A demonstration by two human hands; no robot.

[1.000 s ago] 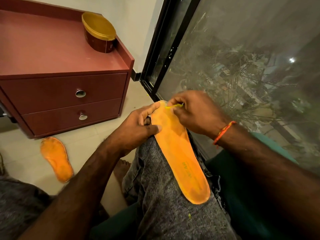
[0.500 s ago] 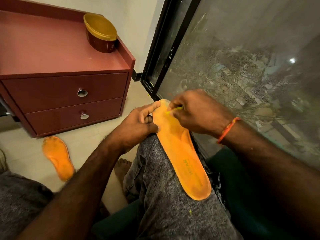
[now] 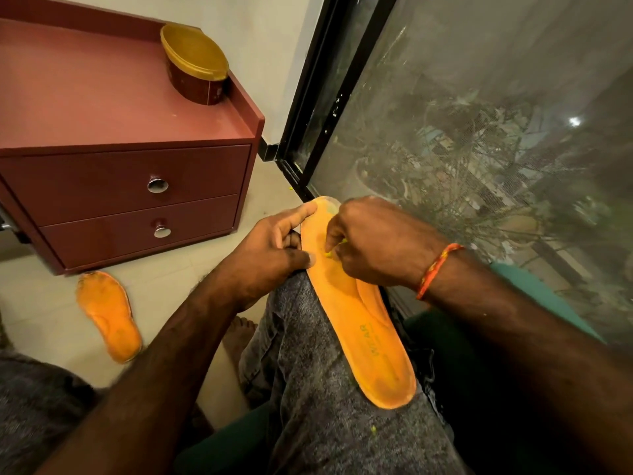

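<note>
Orange insole (image 3: pixel 363 337) lies lengthwise on the raised thigh (image 3: pixel 308 389), heel end toward the person, so the leg serves as a bench. Left hand (image 3: pixel 270 255) grips its toe-end edge, thumb on top, likely pinning it steady. Right hand (image 3: pixel 376 241) is curled, pinching a small yellow bit (image 3: pixel 330 252) against the surface, probably scraping residue. Second insole (image 3: pixel 109 317) lies apart on the floor.

The right hand (image 3: pixel 380 241), pinching a yellow scrap (image 3: pixel 331 252), has slid nearer from the far tip of the insole (image 3: pixel 363 330), ending just beside the thumb of the left hand (image 3: pixel 270 255).
</note>
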